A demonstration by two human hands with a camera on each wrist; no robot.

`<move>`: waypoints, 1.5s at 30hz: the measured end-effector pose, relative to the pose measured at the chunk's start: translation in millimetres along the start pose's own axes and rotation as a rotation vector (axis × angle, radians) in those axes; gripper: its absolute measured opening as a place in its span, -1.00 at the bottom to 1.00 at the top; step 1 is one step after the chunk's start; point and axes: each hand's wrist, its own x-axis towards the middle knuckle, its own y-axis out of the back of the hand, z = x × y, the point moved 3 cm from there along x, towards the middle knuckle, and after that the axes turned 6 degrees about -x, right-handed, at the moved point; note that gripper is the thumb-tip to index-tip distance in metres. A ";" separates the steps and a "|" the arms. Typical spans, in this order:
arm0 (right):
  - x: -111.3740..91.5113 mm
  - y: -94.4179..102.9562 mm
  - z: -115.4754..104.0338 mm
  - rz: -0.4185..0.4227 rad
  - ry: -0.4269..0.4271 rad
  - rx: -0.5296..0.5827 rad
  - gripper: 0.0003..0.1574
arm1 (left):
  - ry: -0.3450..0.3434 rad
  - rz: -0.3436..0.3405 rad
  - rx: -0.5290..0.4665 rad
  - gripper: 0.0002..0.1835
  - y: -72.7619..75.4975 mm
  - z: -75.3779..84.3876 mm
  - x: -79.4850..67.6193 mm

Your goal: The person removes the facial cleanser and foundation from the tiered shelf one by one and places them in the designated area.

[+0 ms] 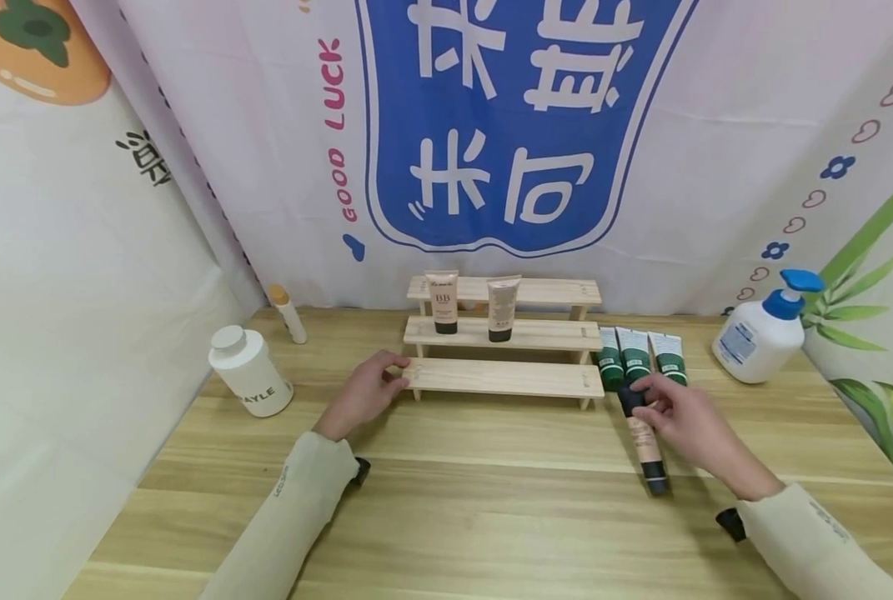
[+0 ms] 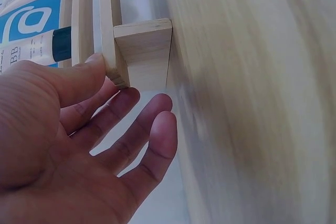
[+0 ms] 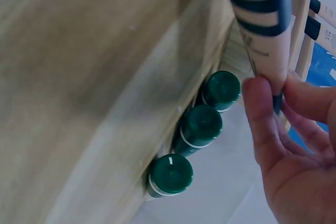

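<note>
In the head view a three-tier wooden display stand (image 1: 502, 377) stands at the back of the table. My left hand (image 1: 367, 392) pinches the left end of its lowest shelf; the left wrist view shows the thumb on top and the fingertips (image 2: 127, 95) under the edge. My right hand (image 1: 689, 421) holds a beige cosmetic tube (image 1: 644, 440) with dark ends between thumb and fingers, slanting at the stand's right. Two BB cream tubes (image 1: 444, 300) stand on the middle shelf, dark caps down. Beyond the right hand are three green-and-white tubes (image 1: 634, 354), green caps towards me.
At the back right stands a white pump bottle (image 1: 754, 342) with a blue top. On the left are a white lidded bottle (image 1: 254, 375) and a slim white tube with an orange cap (image 1: 288, 315). A printed cloth (image 1: 266, 125) hangs behind the table.
</note>
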 end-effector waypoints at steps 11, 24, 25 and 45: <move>3.2 -16.5 10.8 -0.186 -0.089 0.000 -0.65 | 0.003 -0.003 -0.001 -0.69 0.7 1.1 -0.5; 11.2 -19.6 13.0 -0.225 -0.122 -0.047 -0.65 | 0.006 -0.006 -0.005 -0.69 1.5 0.6 -0.7; 11.4 -19.8 12.7 -0.227 -0.125 -0.048 -0.64 | 0.007 -0.008 -0.005 -0.69 1.4 0.5 -0.8; 17.1 -0.3 -1.3 -0.099 -0.093 -0.018 -0.65 | 0.005 -0.008 -0.008 -0.69 1.1 1.5 -1.3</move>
